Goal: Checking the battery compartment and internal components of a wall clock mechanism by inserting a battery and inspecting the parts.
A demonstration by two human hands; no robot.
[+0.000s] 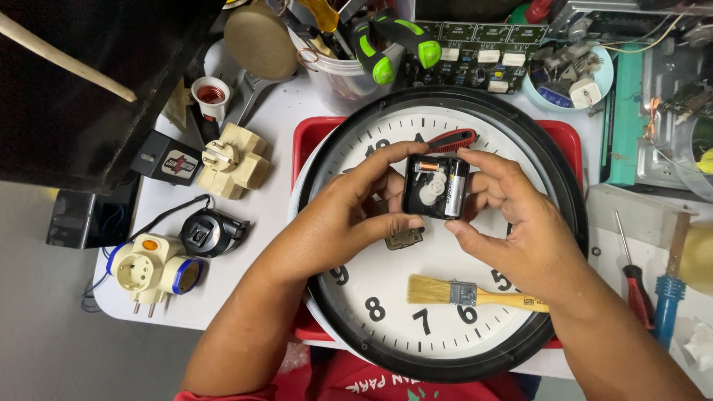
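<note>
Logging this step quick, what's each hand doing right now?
Left hand: closed on the small black plastic clock movement box with a battery.
Right hand: closed on the same box, opposite side.

A white table [267,119] carries a red tray [308,134], cream plug adapters [232,160], a black adapter [212,232] – and two screwdrivers [646,286] at its right edge.

One head-worn camera looks steeply down, close above the wall clock [438,238], which fills mid-frame; the cluttered table [275,111] extends beyond and left of it.
</note>
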